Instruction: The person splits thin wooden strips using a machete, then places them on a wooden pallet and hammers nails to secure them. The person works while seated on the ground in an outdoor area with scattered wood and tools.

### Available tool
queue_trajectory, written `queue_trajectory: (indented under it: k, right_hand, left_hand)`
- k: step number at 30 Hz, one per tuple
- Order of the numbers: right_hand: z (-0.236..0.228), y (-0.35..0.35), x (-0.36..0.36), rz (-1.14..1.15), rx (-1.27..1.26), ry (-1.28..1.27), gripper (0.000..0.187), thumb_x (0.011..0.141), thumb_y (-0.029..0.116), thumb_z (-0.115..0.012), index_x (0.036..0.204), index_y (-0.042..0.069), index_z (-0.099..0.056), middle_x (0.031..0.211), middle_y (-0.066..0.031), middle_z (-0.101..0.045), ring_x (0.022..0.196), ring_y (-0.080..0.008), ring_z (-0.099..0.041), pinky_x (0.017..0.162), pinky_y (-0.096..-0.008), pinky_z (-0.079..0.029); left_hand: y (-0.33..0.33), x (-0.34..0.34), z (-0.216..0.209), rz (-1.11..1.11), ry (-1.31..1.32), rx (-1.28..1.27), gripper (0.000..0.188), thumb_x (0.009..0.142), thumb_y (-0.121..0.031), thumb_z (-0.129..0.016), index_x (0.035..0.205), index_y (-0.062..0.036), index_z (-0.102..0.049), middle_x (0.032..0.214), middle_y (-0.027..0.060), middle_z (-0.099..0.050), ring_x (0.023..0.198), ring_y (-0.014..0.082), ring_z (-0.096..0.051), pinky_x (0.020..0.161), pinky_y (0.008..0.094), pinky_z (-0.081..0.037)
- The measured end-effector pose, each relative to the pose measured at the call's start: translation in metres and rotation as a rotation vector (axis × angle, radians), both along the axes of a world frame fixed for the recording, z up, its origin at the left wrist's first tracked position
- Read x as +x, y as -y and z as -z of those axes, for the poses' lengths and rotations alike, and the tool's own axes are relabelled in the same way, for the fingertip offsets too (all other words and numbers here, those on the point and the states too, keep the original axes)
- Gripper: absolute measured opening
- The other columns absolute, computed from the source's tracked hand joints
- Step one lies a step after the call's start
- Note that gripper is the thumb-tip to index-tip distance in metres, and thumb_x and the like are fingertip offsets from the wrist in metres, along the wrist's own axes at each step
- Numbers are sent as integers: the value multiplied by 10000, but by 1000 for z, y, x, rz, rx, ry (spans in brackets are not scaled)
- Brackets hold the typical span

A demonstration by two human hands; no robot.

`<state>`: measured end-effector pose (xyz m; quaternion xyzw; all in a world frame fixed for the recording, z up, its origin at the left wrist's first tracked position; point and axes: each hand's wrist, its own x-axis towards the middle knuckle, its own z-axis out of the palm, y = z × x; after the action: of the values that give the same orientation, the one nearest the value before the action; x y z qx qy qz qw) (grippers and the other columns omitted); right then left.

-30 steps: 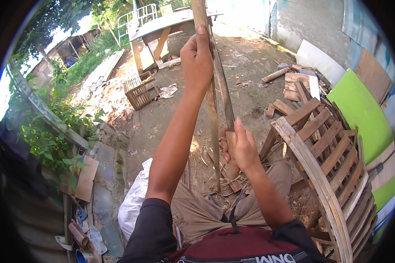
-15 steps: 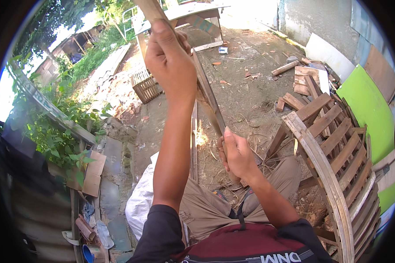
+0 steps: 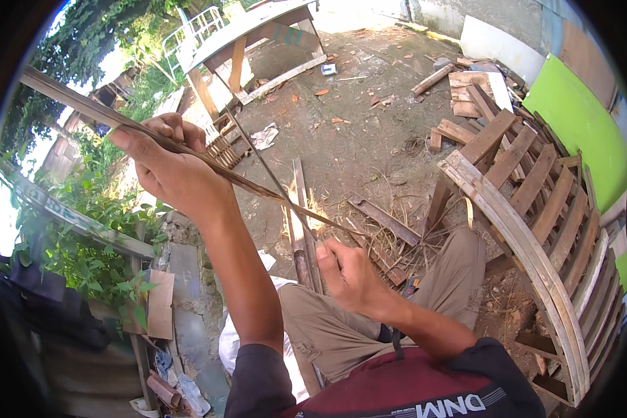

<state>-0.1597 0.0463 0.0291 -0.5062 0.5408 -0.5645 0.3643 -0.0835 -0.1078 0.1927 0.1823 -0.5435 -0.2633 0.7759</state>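
The left hand's (image 3: 177,167) fingers are curled around a long strip (image 3: 70,99), which runs between thumb and fingertips and juts out on both sides. The right hand (image 3: 352,274) is closed in a fist at the near end of a thin blade (image 3: 272,173); its handle is hidden. The blade crosses the strip between the hands, contact unclear. The strip is one piece; what is done or left on it cannot be told. Beyond lie boards (image 3: 304,266) and a slatted frame (image 3: 552,209).
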Motion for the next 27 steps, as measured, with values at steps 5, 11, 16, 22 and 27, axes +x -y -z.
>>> queue_trajectory:
  k: [5, 11, 16, 22, 27]
  right_hand:
    - [98, 27, -13, 97, 226, -21, 592, 1065, 448, -435, 866, -74, -630, 673, -286, -608, 663, -444, -642, 643, -508, -478]
    - [19, 16, -2, -32, 43, 8, 581, 1064, 440, -439, 815, -59, -604, 666, -309, -601, 684, -449, -658, 639, -513, -479]
    - [184, 41, -33, 72, 388, -96, 628, 1047, 470, -448, 841, -92, -637, 721, -331, -631, 743, -477, -673, 704, -542, -489]
    - [183, 52, -32, 35, 392, -177, 659, 1046, 491, -428, 812, -89, -636, 717, -334, -629, 740, -497, -657, 733, -552, -491]
    - [205, 43, -31, 72, 363, -149, 708, 1048, 513, -395, 821, -110, -643, 756, -375, -632, 799, -521, -670, 777, -547, -508]
  left_hand:
    - [13, 2, -6, -13, -5, -8, 576, 1039, -643, -457, 838, -103, -460, 743, 24, -468, 597, 110, -402, 525, 262, -307]
    - [19, 7, -3, -23, -27, 10, 559, 1049, -623, -453, 839, -105, -450, 743, 18, -448, 617, 116, -382, 544, 274, -310]
    - [26, 5, -9, -39, -62, 15, 584, 1043, -653, -426, 837, -108, -448, 718, 31, -450, 561, 112, -390, 498, 259, -292]
    - [34, 11, -6, -32, -55, 13, 552, 1053, -629, -429, 873, -107, -423, 758, 15, -435, 640, 121, -369, 578, 280, -323]
    - [35, 14, -6, -51, -15, 8, 560, 1050, -628, -432, 864, -100, -415, 734, 7, -415, 597, 121, -353, 565, 284, -321]
